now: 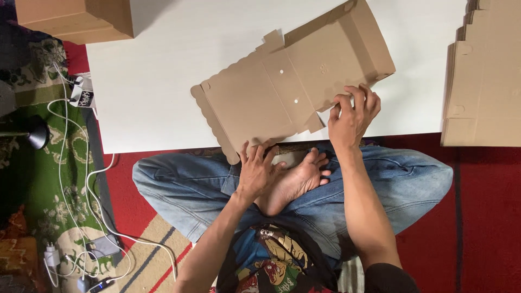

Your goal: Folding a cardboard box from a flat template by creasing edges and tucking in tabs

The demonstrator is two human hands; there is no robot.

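A flat brown die-cut cardboard box blank [282,92] lies partly folded on the low white table [163,70], its scalloped flap hanging over the near edge above the person's crossed legs in blue jeans [184,190]. The right hand [353,116] curls over the near side wall of the raised end, fingers bent and pinching that cardboard edge from above. The left hand [255,168] sits under the overhanging scalloped flap, fingers spread and touching its lower edge, not closed around it. To fold this wall cleanly, it seems best to press along the scored crease rather than the panel's middle, keeping the left hand bracing the flat part so the blank does not slide off the table. The blank thus spans between both hands, the raised end just beyond the right fingers. A stack of flat blanks [483,76] lies at the right, a finished cardboard box [81,19] at the top left, and white cables [76,163] trail over the patterned rug [32,168].
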